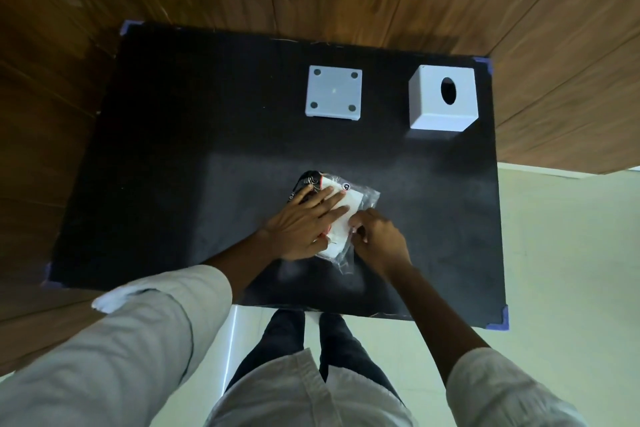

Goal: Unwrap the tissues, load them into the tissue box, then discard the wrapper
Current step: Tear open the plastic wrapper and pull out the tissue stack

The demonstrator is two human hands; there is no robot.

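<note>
A pack of white tissues in a clear plastic wrapper lies on the black table, near its front middle. My left hand presses flat on the pack's left side, fingers spread. My right hand pinches the wrapper's right edge with curled fingers. At the back right stands the white tissue box cover, with an oval slot on top. The box's flat white base plate lies apart, to its left.
The table has purple tape at its corners. Brown wood panels surround it at the back and left. A pale tiled floor shows at the right and front, with my legs below the table's front edge.
</note>
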